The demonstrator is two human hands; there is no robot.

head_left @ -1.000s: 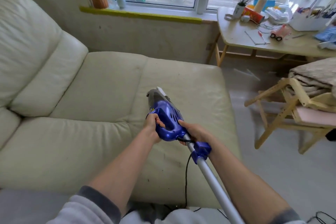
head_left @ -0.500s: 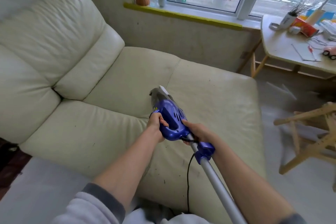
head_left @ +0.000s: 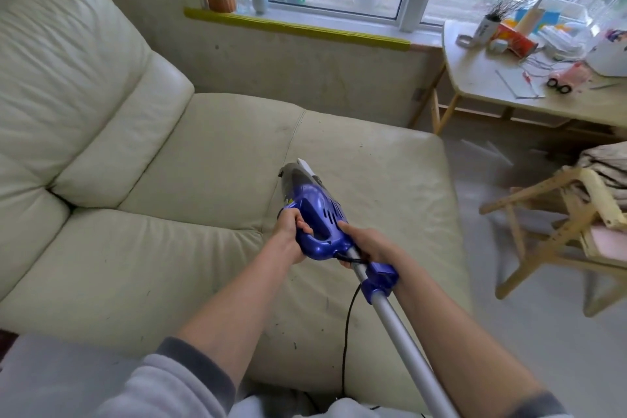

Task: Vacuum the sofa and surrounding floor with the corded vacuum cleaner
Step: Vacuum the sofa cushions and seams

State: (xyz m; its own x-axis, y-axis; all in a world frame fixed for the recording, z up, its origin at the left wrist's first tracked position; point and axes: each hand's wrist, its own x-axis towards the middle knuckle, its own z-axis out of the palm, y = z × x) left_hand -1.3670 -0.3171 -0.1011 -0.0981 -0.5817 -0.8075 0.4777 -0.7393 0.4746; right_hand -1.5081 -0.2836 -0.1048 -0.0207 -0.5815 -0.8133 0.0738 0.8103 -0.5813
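A blue corded vacuum cleaner (head_left: 317,210) with a grey nose points down onto the cream leather sofa (head_left: 176,180), its tip near the seam in the seat's middle. My left hand (head_left: 290,234) grips the blue loop handle from the left. My right hand (head_left: 368,244) holds the vacuum's rear end where the silver tube (head_left: 403,343) joins the body. The black cord (head_left: 346,332) hangs from the handle down over the seat's front. Dark specks lie on the seat near its front edge.
A wooden table (head_left: 481,78) cluttered with small items stands at the back right under the window. A wooden folding chair (head_left: 556,214) carrying folded cloth stands on the pale floor (head_left: 529,332) right of the sofa. Plant pots and bottles line the windowsill (head_left: 295,25).
The view swung left, then back right, so the chair and table show more again. Both hands keep the same hold on the vacuum, whose nose stays on the seat's middle.
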